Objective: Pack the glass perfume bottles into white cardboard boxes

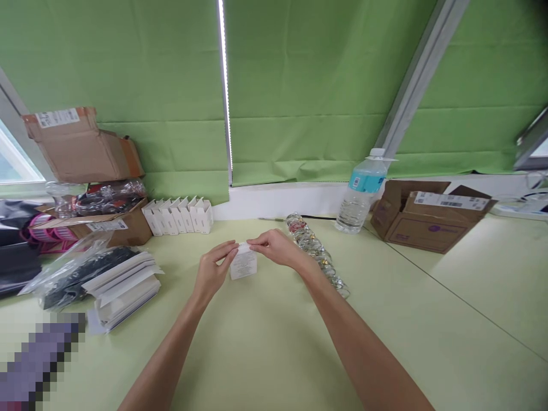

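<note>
A small white box [243, 265] with fine print on its front stands upright on the table before me. My left hand [214, 267] pinches it at the top left corner, thumb and fingers together. On the opposite top corner, my right hand [274, 246] is closed in a pinch too. The fingers partly hide the box's top, so whether its flap is closed cannot be seen. Just right of my right hand lies a row of clear-wrapped small items [314, 246]. Behind and to the left stand several white boxes [177, 217] with raised flaps.
Flat white cartons [126, 288] lie stacked at left, beside a plastic bag with dark contents [81, 279]. Cardboard boxes [85, 151] are piled behind them. A water bottle [359, 194] and an open cardboard box [428, 220] stand at the right. A pen [270, 219] lies at the back.
</note>
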### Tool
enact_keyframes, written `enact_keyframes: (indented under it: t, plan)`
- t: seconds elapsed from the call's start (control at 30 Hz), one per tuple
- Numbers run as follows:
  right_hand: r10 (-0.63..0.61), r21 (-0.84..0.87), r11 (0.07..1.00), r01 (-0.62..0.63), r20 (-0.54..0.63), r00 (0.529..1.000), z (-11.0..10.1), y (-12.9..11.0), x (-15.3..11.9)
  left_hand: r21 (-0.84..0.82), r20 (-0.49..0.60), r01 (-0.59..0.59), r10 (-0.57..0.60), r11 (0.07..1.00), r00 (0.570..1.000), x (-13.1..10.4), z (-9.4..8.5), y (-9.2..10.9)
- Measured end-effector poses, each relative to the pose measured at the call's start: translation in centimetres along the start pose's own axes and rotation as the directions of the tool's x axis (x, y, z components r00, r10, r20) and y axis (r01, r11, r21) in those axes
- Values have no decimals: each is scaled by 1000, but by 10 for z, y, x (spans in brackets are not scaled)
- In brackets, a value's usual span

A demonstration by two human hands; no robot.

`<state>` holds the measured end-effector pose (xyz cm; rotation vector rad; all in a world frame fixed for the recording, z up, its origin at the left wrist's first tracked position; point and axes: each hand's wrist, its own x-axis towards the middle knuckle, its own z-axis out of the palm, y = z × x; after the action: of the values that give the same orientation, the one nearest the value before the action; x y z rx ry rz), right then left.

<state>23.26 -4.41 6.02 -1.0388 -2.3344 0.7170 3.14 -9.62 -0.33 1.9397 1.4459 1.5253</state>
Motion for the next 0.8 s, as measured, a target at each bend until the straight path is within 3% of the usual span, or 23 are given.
enact_keyframes:
  t: [0.27,0.37,0.53,0.7,0.8]
  plan:
    - [-2,-49,999,4,32,999,-3,0,-2,179,81,-205,193,962,978,-3,-5,-7]
    - [60,-220,974,-47,50,997,-4,-12,-6,209,83,-205,192,956,978,-5,-5,-10]
    - [191,-539,831,-140,40,981,12,-43,-17,243,30,-178,177,953,984,-11,0,-11]
    - [249,-576,796,-188,28,968,28,-59,-22,221,-3,-186,191,957,982,-16,5,-10]
    - [232,-571,800,-185,10,973,28,-59,-22,160,-30,-99,105,982,994,-17,8,-9]
